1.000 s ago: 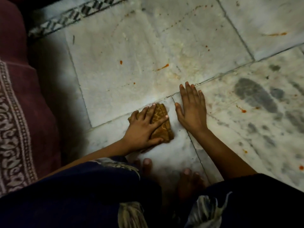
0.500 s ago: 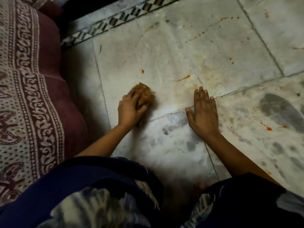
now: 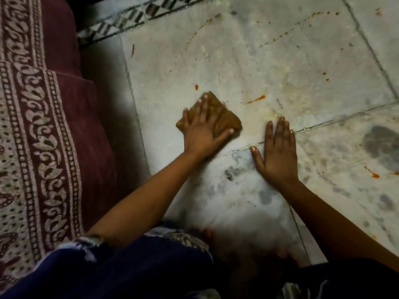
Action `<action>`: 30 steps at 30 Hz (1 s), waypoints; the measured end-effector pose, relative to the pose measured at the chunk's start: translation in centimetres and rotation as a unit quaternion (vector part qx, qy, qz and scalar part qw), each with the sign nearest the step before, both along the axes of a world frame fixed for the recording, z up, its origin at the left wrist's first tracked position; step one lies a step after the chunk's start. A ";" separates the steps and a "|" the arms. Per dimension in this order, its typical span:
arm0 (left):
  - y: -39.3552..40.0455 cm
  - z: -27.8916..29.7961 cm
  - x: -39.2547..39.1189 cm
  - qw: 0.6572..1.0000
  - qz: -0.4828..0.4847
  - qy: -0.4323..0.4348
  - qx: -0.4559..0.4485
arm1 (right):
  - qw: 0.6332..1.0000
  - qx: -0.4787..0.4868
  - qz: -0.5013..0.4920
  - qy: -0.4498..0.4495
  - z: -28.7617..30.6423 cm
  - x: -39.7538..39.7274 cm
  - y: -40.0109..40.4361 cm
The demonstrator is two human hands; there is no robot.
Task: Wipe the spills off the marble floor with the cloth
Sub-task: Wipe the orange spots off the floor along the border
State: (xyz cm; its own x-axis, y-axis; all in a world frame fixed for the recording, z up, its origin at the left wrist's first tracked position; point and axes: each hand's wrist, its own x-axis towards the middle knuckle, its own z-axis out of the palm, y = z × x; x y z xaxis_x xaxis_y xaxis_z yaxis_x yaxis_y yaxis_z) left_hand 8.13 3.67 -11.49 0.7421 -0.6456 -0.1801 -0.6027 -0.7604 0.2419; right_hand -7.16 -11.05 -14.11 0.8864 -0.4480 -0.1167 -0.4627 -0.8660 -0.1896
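Note:
A folded brown cloth (image 3: pixel 226 120) lies flat on the white marble floor (image 3: pixel 280 50). My left hand (image 3: pixel 203 128) presses down on it with fingers spread, slightly blurred. My right hand (image 3: pixel 278 156) rests flat on the floor to the right, palm down, holding nothing. An orange streak (image 3: pixel 257 99) lies just right of the cloth and a small orange drop (image 3: pixel 196 87) just above it. A dotted orange trail (image 3: pixel 302 24) arcs across the far tile. More orange marks (image 3: pixel 374 174) sit on the right tile.
A maroon patterned bedspread (image 3: pixel 43 137) hangs along the left edge. A black-and-white mosaic border (image 3: pixel 129 20) runs along the far side. Dark grey smudges (image 3: pixel 380 141) mark the right tile. My knees in dark printed fabric (image 3: pixel 140 266) and my toes fill the bottom.
The cloth has gone from bunched under my left hand to spread flat, and has slid to the right toward the orange streak. My right hand stays planted.

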 end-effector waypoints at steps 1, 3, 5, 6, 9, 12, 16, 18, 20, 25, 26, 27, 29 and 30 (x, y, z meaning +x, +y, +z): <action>0.8 0.0 -0.6 0.999 -0.039 -0.007 -0.001 | 1.000 0.002 -0.001 0.000 0.0 0.0 0.0; 3.5 -0.2 -0.9 0.997 -0.071 -0.019 0.003 | 1.000 0.004 0.002 -0.001 0.1 0.0 0.0; 6.5 -0.4 0.0 0.999 -0.036 -0.028 0.011 | 1.000 0.004 0.003 -0.009 0.1 -0.1 -0.1; 7.6 -0.4 1.1 0.999 -0.002 -0.033 0.020 | 1.000 0.006 0.003 -0.013 0.2 -0.1 -0.1; 6.5 -0.2 4.6 0.995 0.085 -0.024 0.045 | 1.000 0.008 0.005 -0.013 0.2 -0.1 -0.1; 1.9 0.1 6.1 0.995 0.087 -0.005 0.038 | 1.000 0.010 0.004 -0.007 0.3 -0.1 -0.1; 0.9 -0.1 2.6 0.999 -0.031 -0.018 0.024 | 1.000 0.021 0.003 -0.006 0.4 -0.1 0.0; 3.4 -0.2 0.9 0.998 -0.057 -0.027 0.023 | 0.999 0.028 -0.002 -0.018 0.5 0.0 -0.1; 6.2 -0.2 0.8 0.998 -0.033 -0.033 0.031 | 0.999 0.029 -0.012 -0.030 0.6 0.1 -0.2; 4.7 0.1 6.2 0.993 0.105 -0.019 0.045 | 0.998 0.014 -0.039 -0.049 0.7 0.9 -1.3; 3.1 0.3 7.5 0.992 0.117 -0.013 0.044 | 0.998 0.009 -0.041 -0.046 0.7 1.1 -1.7; 1.5 0.3 8.6 0.992 0.118 -0.006 0.044 | 0.998 0.006 -0.044 -0.043 0.7 1.4 -2.1; -1.3 0.4 9.6 0.996 0.076 0.003 0.050 | 0.998 0.004 -0.054 -0.039 0.5 1.7 -2.8; -2.3 0.5 9.2 0.998 0.034 0.003 0.052 | 0.997 0.003 -0.060 -0.038 0.4 1.8 -2.9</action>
State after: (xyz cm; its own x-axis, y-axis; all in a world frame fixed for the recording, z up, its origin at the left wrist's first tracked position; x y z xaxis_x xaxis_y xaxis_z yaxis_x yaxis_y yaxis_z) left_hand 17.34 1.37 -11.00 0.7826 -0.5709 -0.2481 -0.5471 -0.8210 0.1632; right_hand -5.35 -13.96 -13.72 0.8325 -0.5513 -0.0544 -0.5475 -0.8038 -0.2329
